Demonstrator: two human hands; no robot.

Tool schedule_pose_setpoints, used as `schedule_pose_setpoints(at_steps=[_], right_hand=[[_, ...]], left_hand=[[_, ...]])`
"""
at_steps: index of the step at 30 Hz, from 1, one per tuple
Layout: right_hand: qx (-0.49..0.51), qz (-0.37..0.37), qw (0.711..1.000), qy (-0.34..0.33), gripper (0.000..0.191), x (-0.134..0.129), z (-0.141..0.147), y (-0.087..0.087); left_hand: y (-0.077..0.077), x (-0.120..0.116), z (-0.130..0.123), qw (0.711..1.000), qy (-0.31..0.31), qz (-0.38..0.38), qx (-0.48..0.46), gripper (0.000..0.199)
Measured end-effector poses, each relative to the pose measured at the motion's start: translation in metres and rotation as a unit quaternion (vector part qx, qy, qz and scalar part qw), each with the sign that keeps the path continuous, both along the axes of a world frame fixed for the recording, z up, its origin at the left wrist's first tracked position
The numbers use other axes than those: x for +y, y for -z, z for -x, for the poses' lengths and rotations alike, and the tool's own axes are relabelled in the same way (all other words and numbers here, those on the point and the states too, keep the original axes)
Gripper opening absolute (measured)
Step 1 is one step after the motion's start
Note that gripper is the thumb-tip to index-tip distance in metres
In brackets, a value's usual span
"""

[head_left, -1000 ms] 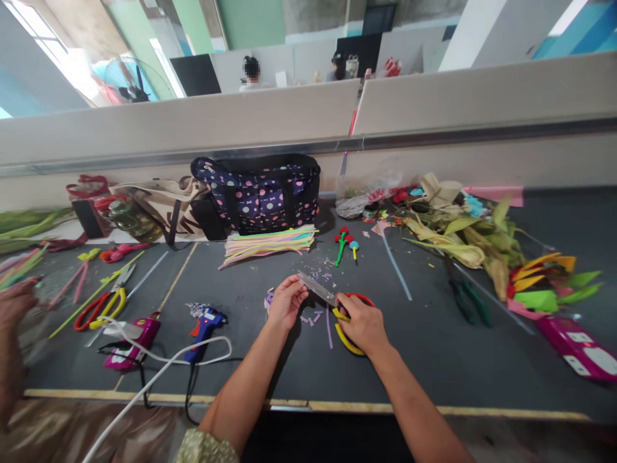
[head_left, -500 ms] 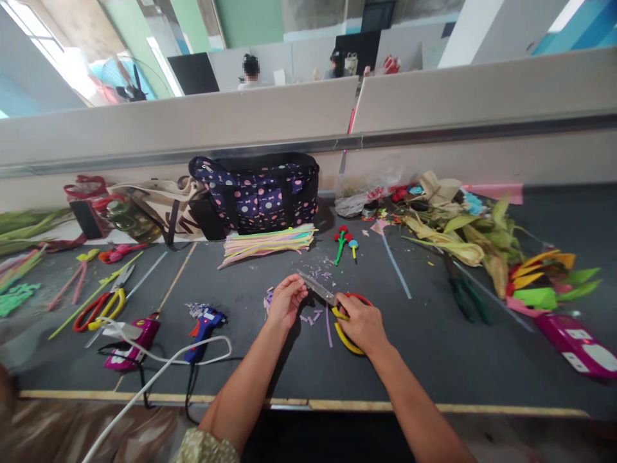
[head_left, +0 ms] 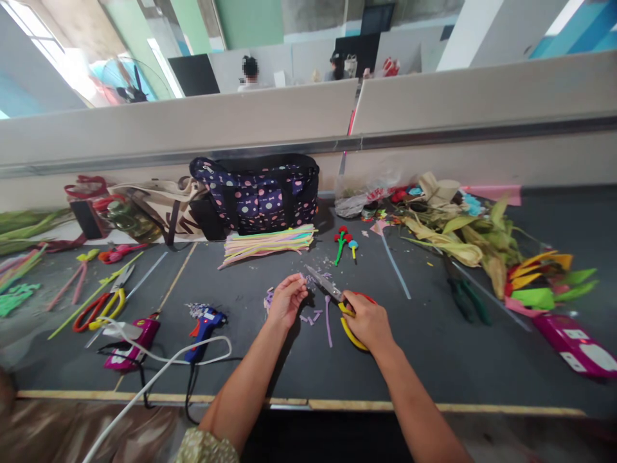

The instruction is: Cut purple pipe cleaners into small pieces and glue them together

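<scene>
We see right hand [head_left: 369, 319] gripping scissors [head_left: 331, 289], blades just beside left hand [head_left: 288, 302], its fingertips pinching tiny lilac bit [head_left: 303, 276]; purple strip [head_left: 328, 323] lies on dark table [head_left: 424, 341] between our hands

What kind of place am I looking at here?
Most likely a handicraft workshop: a blue glue gun and a bundle of pastel pipe cleaners lie on the dark table, and the person's right hand holds scissors.

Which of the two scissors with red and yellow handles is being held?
The scissors in the right hand; the other red-and-yellow pair lies untouched on the table, far to the left.
</scene>
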State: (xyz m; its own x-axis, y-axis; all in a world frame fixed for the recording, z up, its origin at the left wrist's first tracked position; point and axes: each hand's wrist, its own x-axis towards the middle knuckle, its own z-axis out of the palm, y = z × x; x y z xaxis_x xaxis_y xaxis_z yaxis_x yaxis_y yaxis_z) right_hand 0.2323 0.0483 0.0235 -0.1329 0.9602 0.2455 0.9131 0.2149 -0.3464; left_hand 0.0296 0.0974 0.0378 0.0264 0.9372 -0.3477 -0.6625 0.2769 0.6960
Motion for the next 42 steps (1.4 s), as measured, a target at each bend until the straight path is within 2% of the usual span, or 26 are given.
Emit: schedule_pose_setpoints(at_steps=[8,14,20,34,42], right_hand=[[-0.039,-0.009,0.999,0.023,0.029,0.0021,-0.0032,-0.0033],[0.005,-0.017,1.000,-0.019,0.027,0.0014,-0.0005,-0.0029],[-0.004,-0.018,0.999,-0.034,0.032,0.0012,0.0028,0.0005],[-0.001,-0.013,0.999,-0.031,0.023,-0.0006,0.0064,-0.0004],[-0.004,-0.009,1.000,-0.028,0.024,-0.0012,0.0061,-0.0038]], left_hand=[[0.0006,0.0007,0.0011,1.000,0.003,-0.008,-0.006,0.029],[0.0009,0.0007,0.0011,1.000,0.001,-0.005,-0.014,0.028],[0.0022,0.0008,0.0023,1.000,0.011,-0.009,-0.020,0.028],[-0.0006,-0.0011,-0.0006,1.000,0.014,-0.023,-0.004,0.025],[0.0005,-0.0009,0.0010,1.000,0.005,-0.024,0.008,0.023]])
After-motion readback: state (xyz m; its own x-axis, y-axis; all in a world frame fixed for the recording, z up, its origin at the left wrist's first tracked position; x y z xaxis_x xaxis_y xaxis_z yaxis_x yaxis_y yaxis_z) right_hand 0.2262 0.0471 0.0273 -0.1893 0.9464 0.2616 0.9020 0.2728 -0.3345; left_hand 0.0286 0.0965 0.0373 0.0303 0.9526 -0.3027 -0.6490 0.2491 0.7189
